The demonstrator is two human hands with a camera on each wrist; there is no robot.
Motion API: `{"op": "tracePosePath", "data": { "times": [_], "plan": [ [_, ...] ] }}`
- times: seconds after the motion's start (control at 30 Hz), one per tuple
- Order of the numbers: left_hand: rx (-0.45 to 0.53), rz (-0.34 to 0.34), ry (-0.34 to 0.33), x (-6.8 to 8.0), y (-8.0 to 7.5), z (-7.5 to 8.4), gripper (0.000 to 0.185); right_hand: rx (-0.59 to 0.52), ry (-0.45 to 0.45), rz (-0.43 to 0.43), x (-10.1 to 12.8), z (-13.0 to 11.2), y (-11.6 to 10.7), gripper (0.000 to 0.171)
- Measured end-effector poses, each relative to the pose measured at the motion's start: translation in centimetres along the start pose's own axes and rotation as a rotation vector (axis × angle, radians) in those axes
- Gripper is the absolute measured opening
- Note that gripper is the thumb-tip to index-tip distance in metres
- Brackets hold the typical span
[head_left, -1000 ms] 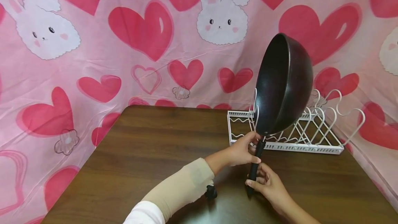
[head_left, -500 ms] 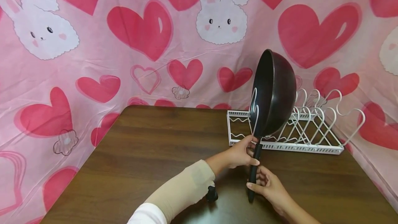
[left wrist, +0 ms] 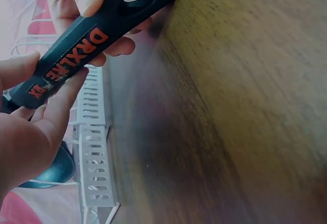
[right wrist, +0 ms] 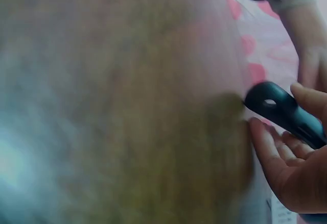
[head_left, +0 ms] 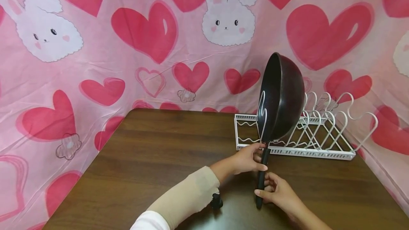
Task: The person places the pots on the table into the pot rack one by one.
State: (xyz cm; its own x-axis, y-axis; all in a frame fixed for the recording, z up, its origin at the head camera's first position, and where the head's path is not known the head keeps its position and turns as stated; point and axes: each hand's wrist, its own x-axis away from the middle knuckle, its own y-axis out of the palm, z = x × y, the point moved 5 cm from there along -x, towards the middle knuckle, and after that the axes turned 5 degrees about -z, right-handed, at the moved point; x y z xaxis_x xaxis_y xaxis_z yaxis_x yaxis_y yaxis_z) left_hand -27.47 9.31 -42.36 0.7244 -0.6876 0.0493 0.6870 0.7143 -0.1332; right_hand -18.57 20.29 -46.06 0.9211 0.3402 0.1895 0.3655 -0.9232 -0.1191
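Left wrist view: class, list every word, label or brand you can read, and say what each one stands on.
"DRXLNE", or close to it, in orange capitals along the black pan handle, which the left hand holds; the last letters are unsure.
A shorter orange mark lower on the same handle is partly covered by the fingers and cannot be read.
Nothing readable on the white rack or wooden table.

Right hand fingers cradle the black handle (table blurred).
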Motion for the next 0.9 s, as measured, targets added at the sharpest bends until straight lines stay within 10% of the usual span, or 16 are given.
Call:
{"op": "tracePosePath", "data": {
  "times": [0.63,0.9],
  "plan": [
    [-0.127,0.152,0.234,5.0,-4.8,-0.1,0.039,0.430,-0.293,0.399,0.6,-3.6,-6.0,0.032],
    [-0.164,0.285,0.228,7.2,-7.3,-1.0,0.031,0.525,-0.337,0.469,1.1,-3.7,-7.2,0.030]
  ]
}}
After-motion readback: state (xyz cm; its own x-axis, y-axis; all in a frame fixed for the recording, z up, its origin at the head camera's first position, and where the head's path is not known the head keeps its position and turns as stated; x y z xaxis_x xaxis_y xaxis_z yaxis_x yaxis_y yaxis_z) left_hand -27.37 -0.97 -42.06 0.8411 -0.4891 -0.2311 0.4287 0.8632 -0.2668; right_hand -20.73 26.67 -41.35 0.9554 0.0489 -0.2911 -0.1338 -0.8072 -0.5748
